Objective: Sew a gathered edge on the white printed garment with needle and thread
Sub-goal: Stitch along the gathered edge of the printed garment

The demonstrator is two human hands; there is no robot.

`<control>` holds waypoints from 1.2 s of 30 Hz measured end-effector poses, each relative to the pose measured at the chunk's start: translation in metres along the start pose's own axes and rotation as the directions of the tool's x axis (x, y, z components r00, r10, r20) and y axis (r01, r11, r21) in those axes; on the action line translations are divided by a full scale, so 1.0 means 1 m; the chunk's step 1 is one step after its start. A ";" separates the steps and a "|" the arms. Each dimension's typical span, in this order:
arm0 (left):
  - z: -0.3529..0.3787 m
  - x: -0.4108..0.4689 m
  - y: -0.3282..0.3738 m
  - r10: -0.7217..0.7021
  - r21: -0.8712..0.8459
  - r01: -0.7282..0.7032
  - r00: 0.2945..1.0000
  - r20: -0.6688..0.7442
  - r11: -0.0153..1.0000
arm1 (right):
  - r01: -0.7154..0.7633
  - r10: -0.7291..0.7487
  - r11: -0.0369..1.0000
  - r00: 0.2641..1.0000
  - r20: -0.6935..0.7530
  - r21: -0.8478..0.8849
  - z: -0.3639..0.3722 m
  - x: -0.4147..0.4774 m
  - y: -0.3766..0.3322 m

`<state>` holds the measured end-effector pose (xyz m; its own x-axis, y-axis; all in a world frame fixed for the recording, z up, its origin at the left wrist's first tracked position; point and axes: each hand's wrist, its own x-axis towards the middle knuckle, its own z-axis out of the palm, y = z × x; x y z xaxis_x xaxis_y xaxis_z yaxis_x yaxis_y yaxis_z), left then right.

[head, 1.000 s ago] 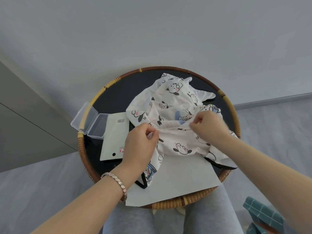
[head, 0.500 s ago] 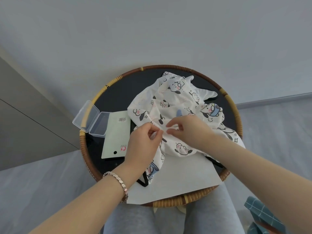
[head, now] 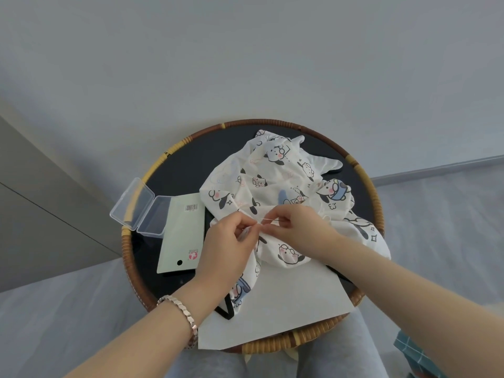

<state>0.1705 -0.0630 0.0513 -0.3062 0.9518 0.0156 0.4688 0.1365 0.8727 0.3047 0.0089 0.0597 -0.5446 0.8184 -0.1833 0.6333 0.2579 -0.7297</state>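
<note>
The white garment [head: 275,181], printed with cartoon dogs, lies crumpled on the round table [head: 191,165] with the dark top. My left hand [head: 231,244] pinches a gathered fold of its edge between thumb and fingers. My right hand [head: 297,227] sits close to the right of it and holds a thin silver needle [head: 270,219], whose tip points left into the pinched fold. The two hands nearly touch. I cannot make out the thread.
A clear plastic case [head: 141,208] lies open at the table's left rim, beside a pale green card [head: 182,236] with a barcode. A white sheet of paper [head: 289,309] covers the near side. The woven rim [head: 272,345] rings the table. My grey-clad knees are below.
My right hand has moved left from the garment's right side to meet the left hand, and the needle now shows at the fold. The left hand kept its pinch.
</note>
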 end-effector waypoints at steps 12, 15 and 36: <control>-0.007 0.010 -0.007 0.028 0.171 -0.011 0.995 -0.096 0.985 | -0.019 0.023 0.986 1.000 0.020 -0.164 -0.006 -0.013 0.000; -0.012 0.015 -0.013 0.057 0.279 -0.022 0.991 -0.118 0.960 | -0.171 0.193 0.845 0.981 -0.009 -0.506 -0.021 -0.014 0.017; -0.006 -0.006 -0.022 0.325 0.146 -0.311 0.942 -0.087 0.939 | 0.006 -0.034 0.981 0.990 -0.138 -0.195 0.012 -0.012 -0.005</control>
<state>0.1572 -0.0735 0.0347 -0.2076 0.9170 0.3407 0.6564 -0.1276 0.7436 0.3017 -0.0080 0.0577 -0.4847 0.8722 -0.0658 0.7247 0.3583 -0.5886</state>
